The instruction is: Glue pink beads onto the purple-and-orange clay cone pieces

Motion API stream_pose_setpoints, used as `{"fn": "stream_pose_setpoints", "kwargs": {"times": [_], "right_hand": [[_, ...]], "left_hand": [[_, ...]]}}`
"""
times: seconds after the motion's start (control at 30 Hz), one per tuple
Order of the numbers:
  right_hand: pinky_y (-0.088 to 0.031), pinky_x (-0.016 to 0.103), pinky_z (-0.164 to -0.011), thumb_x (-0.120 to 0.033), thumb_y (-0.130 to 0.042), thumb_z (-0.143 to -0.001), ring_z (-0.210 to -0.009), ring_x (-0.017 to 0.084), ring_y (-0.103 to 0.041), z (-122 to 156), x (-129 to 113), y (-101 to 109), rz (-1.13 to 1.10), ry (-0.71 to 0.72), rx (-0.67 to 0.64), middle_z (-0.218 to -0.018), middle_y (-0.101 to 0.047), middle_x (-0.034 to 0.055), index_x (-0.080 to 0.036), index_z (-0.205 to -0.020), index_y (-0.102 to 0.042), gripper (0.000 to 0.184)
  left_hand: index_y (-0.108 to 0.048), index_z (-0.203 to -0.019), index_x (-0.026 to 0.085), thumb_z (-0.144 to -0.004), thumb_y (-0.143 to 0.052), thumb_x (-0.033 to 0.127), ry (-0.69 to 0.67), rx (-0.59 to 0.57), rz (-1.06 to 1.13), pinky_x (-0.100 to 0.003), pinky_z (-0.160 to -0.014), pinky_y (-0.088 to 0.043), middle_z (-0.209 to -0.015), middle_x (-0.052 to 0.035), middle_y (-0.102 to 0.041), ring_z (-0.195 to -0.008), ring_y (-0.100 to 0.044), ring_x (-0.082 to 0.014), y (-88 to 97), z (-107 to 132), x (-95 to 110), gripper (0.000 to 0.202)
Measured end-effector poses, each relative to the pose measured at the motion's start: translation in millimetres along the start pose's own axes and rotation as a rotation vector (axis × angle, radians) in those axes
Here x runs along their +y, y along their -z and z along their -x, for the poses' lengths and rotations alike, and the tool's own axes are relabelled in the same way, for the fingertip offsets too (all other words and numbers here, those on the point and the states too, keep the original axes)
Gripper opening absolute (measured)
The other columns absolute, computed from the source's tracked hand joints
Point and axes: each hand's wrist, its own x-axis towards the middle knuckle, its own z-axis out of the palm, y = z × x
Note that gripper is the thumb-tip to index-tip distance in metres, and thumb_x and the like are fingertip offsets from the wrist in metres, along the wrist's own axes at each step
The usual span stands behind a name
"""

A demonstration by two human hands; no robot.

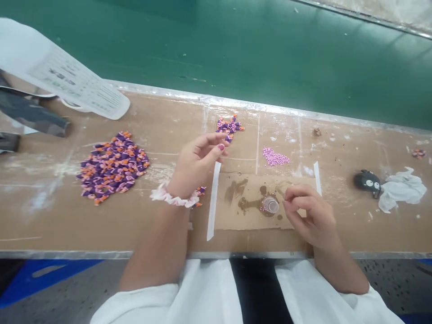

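Observation:
My left hand (201, 157), a pale scrunchie (175, 196) around its wrist, hovers at the near side of a small pile of purple, orange and pink pieces (232, 124). Its fingers are loosely stretched, the thumb apart, and I see nothing held. My right hand (312, 215) is closed in a pinch beside a small clear cup (271, 204); whatever it pinches is too small to make out. The cup stands on a stained cardboard sheet (229, 216), ringed by a brown wet patch with tiny pink beads. Beyond the sheet lies a heap of pink beads (275, 157).
A large pile of purple and orange pieces (113, 168) lies left, near a white printed container (77, 76). White tape strips (213, 202) flank the cardboard. To the right are a black round item with cartoon eyes (367, 182) and crumpled tissue (403, 189). A green surface (236, 54) lies beyond.

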Motion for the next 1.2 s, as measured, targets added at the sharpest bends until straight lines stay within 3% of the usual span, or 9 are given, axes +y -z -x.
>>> {"fn": "stream_pose_setpoints", "kwargs": {"times": [0.1,0.2,0.3,0.47,0.57,0.7,0.77,0.9,1.2], "right_hand": [[-0.052,0.032,-0.063,0.003,-0.056,-0.080,-0.076,0.016,-0.061,1.0,0.9,-1.0,-0.012,-0.019,0.010,-0.087,-0.061,0.0031,-0.023,-0.087,-0.053,0.027],[-0.053,0.031,-0.065,0.002,-0.057,-0.081,-0.078,0.016,-0.062,0.1,1.3,-2.2,-0.024,-0.039,0.014,-0.087,-0.062,0.0034,-0.023,-0.092,-0.055,0.027],[-0.053,0.031,-0.065,0.001,-0.056,-0.082,-0.077,0.017,-0.063,-2.0,1.1,-3.0,0.003,-0.036,0.016,-0.086,-0.063,0.0034,-0.023,-0.091,-0.056,0.025],[-0.053,0.030,-0.065,0.000,-0.055,-0.083,-0.078,0.016,-0.063,-3.6,4.7,-5.1,0.043,-0.040,0.010,-0.085,-0.062,0.0030,-0.023,-0.090,-0.054,0.024],[-0.052,0.028,-0.064,-0.002,-0.055,-0.085,-0.077,0.016,-0.062,-3.6,18.3,-8.8,0.110,-0.077,0.035,-0.085,-0.061,0.0034,-0.022,-0.091,-0.054,0.022],[-0.054,0.033,-0.070,-0.008,-0.051,-0.090,-0.089,0.020,-0.063,-3.4,48.8,-14.6,0.313,-0.170,0.004,-0.098,-0.064,0.0089,-0.021,-0.104,-0.059,0.021],[-0.054,0.037,-0.075,-0.012,-0.050,-0.092,-0.092,0.021,-0.063,-4.4,62.0,-17.2,0.340,-0.190,-0.021,-0.100,-0.066,0.0089,-0.021,-0.105,-0.062,0.020],[-0.053,0.034,-0.076,-0.017,-0.053,-0.093,-0.087,0.019,-0.063,-10.6,73.1,-24.4,0.296,-0.220,-0.031,-0.094,-0.067,0.0055,-0.023,-0.100,-0.066,0.016],[-0.043,0.027,-0.064,-0.017,-0.052,-0.095,-0.075,0.016,-0.053,-28.1,65.3,-37.4,0.532,-0.152,-0.162,-0.080,-0.062,0.0047,-0.019,-0.085,-0.068,0.019]], "left_hand": [[-0.068,-0.077,0.022,-0.075,-0.072,0.024,-0.097,0.116,-0.573,-0.028,-0.067,-0.043,-0.077,-0.0033,-0.064,-0.074,-0.057,-0.0197,35.3,1.7,8.6,0.005],[-0.058,-0.058,0.022,-0.070,-0.076,0.026,0.022,0.028,-0.921,-0.031,-0.057,-0.033,-0.062,-0.0039,-0.058,-0.061,-0.052,-0.0218,60.5,2.4,4.9,0.022],[-0.052,-0.052,0.024,-0.069,-0.076,0.034,0.156,-0.091,-1.076,-0.031,-0.052,-0.028,-0.054,-0.0051,-0.058,-0.052,-0.051,-0.0225,69.8,2.6,-7.1,0.031],[-0.054,-0.048,0.024,-0.071,-0.070,0.025,0.150,-0.152,-1.154,-0.031,-0.050,-0.026,-0.050,-0.0052,-0.059,-0.048,-0.049,-0.0209,67.3,-0.4,-15.8,0.028],[-0.055,-0.051,0.023,-0.074,-0.068,0.027,0.076,-0.154,-1.038,-0.031,-0.053,-0.028,-0.052,-0.0041,-0.058,-0.051,-0.050,-0.0206,55.8,-1.8,-8.1,0.026],[-0.054,-0.071,0.023,-0.081,-0.063,0.029,-0.055,-0.001,-0.620,-0.028,-0.056,-0.032,-0.064,0.0001,-0.057,-0.056,-0.049,-0.0163,24.3,7.3,2.4,0.014],[-0.051,-0.076,0.023,-0.083,-0.062,0.035,-0.027,-0.046,-0.327,-0.026,-0.053,-0.032,-0.063,0.0030,-0.052,-0.053,-0.043,-0.0130,7.1,16.6,3.0,0.018],[-0.050,-0.079,0.022,-0.084,-0.062,0.047,0.097,-0.254,0.112,-0.024,-0.050,-0.031,-0.061,0.0056,-0.045,-0.051,-0.039,-0.0103,-16.0,32.1,-0.9,0.028],[-0.051,-0.076,0.019,-0.080,-0.070,0.046,0.254,-0.346,0.276,-0.022,-0.050,-0.028,-0.056,0.0073,-0.042,-0.051,-0.035,-0.0079,-23.8,32.5,-1.5,0.033]]}}
